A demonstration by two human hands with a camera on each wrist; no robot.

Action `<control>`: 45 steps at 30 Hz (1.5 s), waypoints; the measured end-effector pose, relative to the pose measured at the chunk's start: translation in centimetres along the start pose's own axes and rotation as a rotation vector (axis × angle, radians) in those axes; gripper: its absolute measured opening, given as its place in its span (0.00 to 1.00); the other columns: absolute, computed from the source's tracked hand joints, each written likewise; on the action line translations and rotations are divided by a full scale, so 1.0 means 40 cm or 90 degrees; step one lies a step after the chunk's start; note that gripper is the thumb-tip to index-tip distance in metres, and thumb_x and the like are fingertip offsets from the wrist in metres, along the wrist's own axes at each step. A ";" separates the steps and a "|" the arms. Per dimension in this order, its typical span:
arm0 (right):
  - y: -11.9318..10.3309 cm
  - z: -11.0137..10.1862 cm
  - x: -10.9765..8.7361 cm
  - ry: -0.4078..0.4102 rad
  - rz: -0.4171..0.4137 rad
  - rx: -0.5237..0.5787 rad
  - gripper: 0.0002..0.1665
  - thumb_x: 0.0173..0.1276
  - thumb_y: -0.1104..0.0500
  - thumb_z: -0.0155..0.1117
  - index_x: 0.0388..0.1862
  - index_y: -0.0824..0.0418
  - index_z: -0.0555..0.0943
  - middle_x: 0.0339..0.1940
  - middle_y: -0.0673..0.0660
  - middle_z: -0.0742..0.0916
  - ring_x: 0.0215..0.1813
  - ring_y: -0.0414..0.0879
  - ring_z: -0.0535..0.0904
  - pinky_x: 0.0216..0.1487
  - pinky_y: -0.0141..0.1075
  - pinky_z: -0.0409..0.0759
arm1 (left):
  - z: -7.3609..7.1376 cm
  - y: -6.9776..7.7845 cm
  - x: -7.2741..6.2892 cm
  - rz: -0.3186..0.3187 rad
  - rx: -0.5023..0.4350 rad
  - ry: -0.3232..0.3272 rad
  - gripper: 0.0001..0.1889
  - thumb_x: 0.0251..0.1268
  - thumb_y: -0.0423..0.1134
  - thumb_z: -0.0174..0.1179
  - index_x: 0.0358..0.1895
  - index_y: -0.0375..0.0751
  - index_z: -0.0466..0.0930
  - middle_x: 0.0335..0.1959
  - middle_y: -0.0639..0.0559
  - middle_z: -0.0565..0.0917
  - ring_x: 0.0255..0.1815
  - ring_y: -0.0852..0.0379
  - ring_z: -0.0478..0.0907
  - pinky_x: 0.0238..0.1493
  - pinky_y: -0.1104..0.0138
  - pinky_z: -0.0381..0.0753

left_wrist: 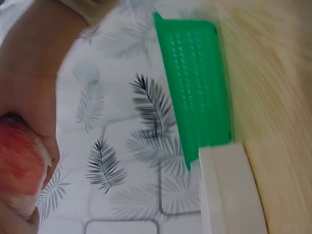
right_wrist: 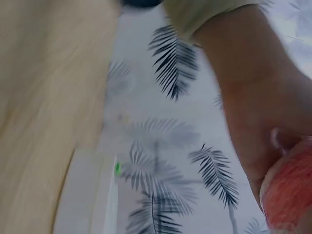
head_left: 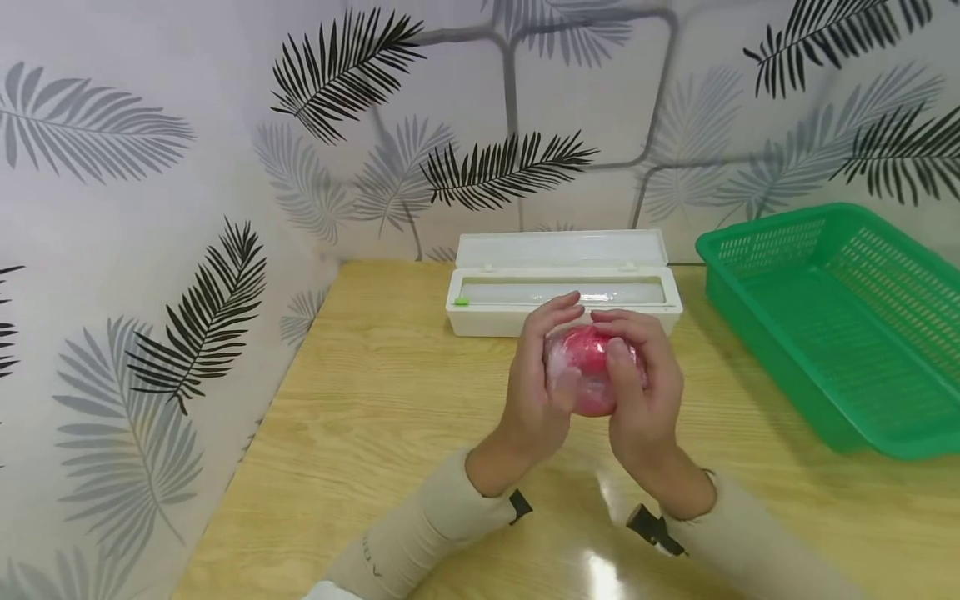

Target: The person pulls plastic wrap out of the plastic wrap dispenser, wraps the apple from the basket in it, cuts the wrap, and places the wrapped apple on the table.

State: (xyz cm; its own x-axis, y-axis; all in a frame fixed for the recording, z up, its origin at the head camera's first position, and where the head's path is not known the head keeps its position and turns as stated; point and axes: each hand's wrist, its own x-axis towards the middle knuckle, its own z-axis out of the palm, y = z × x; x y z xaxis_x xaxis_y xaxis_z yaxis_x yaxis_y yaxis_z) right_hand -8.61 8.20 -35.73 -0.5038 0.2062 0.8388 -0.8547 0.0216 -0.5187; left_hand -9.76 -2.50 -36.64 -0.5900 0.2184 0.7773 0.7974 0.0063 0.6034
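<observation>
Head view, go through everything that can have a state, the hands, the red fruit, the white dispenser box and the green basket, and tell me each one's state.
Red round fruit: covered in clear film, held above the wooden table.
Left hand: fingers curled round the fruit.
Right hand: fingers curled round the fruit.
White plastic film dispenser box: lid open, standing on the table.
Green plastic basket: upright, nothing visible inside.
</observation>
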 end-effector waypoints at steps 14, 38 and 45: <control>-0.040 -0.010 0.002 -0.004 0.171 0.029 0.15 0.69 0.69 0.44 0.46 0.76 0.76 0.59 0.65 0.76 0.62 0.57 0.68 0.56 0.34 0.74 | 0.025 -0.032 -0.001 0.142 0.036 -0.017 0.28 0.71 0.51 0.36 0.55 0.24 0.55 0.54 0.32 0.63 0.54 0.41 0.68 0.50 0.63 0.77; 0.007 0.000 0.020 -0.057 -0.258 -0.069 0.22 0.68 0.51 0.56 0.31 0.73 0.78 0.42 0.71 0.79 0.52 0.60 0.74 0.55 0.39 0.75 | 0.032 0.087 0.010 -0.120 -0.157 0.072 0.18 0.69 0.29 0.32 0.57 0.21 0.55 0.52 0.29 0.66 0.46 0.51 0.72 0.43 0.61 0.81; 0.036 -0.034 0.012 -0.142 -0.153 -0.081 0.26 0.70 0.48 0.52 0.39 0.74 0.75 0.50 0.73 0.75 0.58 0.62 0.70 0.56 0.37 0.74 | 0.024 0.080 0.020 -0.104 -0.124 0.042 0.19 0.71 0.34 0.34 0.58 0.23 0.55 0.52 0.31 0.65 0.47 0.47 0.71 0.40 0.60 0.82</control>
State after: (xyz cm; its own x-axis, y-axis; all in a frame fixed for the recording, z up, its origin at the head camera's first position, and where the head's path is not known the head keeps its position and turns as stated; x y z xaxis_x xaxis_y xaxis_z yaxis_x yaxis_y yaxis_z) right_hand -9.91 9.66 -36.31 -0.3178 -0.0379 0.9474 -0.9365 0.1685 -0.3074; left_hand -7.55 -1.39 -34.26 -0.7209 0.1659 0.6729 0.6553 -0.1529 0.7397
